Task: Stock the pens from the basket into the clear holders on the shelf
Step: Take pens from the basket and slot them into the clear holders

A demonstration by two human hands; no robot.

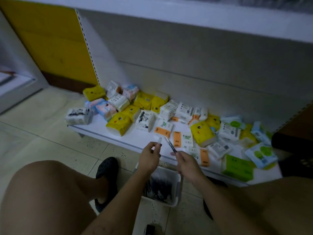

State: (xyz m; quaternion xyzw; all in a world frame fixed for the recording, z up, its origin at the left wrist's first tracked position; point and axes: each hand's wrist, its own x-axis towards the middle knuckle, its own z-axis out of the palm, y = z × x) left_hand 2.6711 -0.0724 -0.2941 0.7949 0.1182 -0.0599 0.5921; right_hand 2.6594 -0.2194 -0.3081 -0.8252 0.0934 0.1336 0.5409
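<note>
A white basket [177,187] stands on the floor between my knees, filled with several dark pens [159,187]. My right hand [187,162] pinches one dark pen [170,144] by its lower end, tip pointing up and left. Just left of it, my left hand [149,157] pinches a small clear cap-like piece [159,140]. Both hands hover above the basket, at the front edge of the low white shelf [105,128]. No clear holders are in view.
Many tissue packs [119,123], yellow, white, orange and green, lie scattered over the low shelf. A higher shelf edge [186,19] runs across the top. A dark crate [294,143] sits at the right. My black shoe [106,170] rests on the tiled floor.
</note>
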